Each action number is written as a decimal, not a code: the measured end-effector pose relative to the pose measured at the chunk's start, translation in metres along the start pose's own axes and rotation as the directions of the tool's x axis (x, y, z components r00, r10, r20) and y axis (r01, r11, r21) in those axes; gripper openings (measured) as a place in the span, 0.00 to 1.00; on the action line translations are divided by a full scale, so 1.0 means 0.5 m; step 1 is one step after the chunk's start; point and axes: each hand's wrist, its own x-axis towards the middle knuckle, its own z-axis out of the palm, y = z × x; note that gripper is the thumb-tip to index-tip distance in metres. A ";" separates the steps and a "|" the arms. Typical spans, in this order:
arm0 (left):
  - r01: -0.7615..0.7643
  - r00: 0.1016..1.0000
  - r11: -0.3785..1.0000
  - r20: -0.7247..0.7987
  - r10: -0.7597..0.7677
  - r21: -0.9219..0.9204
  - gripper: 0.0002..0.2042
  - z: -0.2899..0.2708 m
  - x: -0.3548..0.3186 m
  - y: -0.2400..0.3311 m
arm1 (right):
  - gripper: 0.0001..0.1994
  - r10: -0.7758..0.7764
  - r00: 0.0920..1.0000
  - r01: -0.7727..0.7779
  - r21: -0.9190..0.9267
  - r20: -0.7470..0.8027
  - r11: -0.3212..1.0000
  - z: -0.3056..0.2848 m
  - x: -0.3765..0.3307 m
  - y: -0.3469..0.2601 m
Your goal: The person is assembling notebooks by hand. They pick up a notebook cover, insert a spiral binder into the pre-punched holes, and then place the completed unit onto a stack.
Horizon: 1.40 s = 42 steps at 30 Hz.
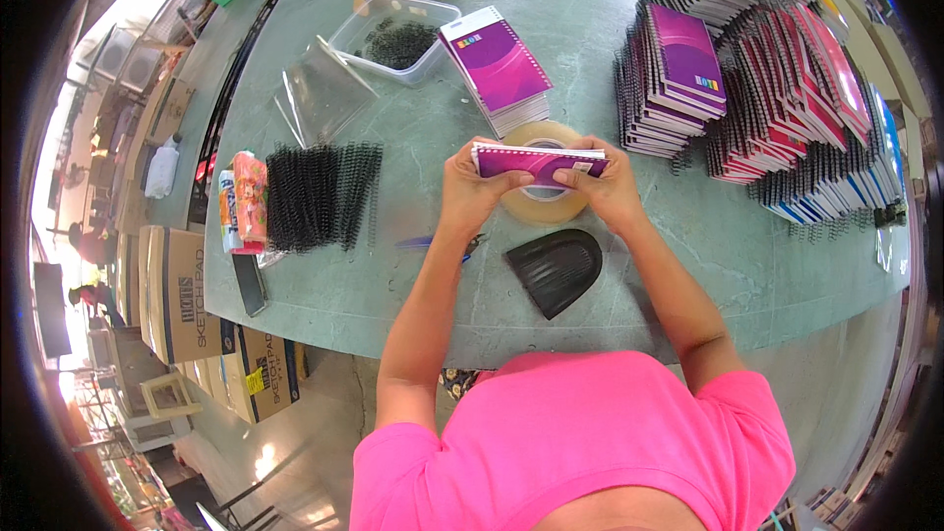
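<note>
Between my two hands is a purple notebook point(543, 165) with a row of punched holes along its upper edge and no coil visible in it. My left hand point(470, 187) grips its left end, thumb across the cover. At the right end my right hand point(612, 187) holds it the same way. Below the notebook lies a large roll of clear tape point(531, 208). Just beyond stands a stack of loose purple notebooks point(499, 64). Nearer me rest a black ribbed, rounded piece point(557, 271) and a blue-handled tool point(470, 248), partly hidden by my left forearm.
Black spiral coils point(323, 197) lie in a bundle at left, beside an orange-and-white package point(250, 199). A clear plastic tub point(433, 8) holds more coils. Tall piles of coil-bound purple notebooks point(688, 49) and red notebooks point(787, 98) fill the right. Cartons point(182, 285) stand off the table's left edge.
</note>
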 end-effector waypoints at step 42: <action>-0.118 0.970 0.824 -0.115 0.216 0.554 0.15 -0.069 -0.071 0.061 | 0.08 -0.195 0.928 0.374 -0.800 0.319 0.469 0.091 0.070 -0.128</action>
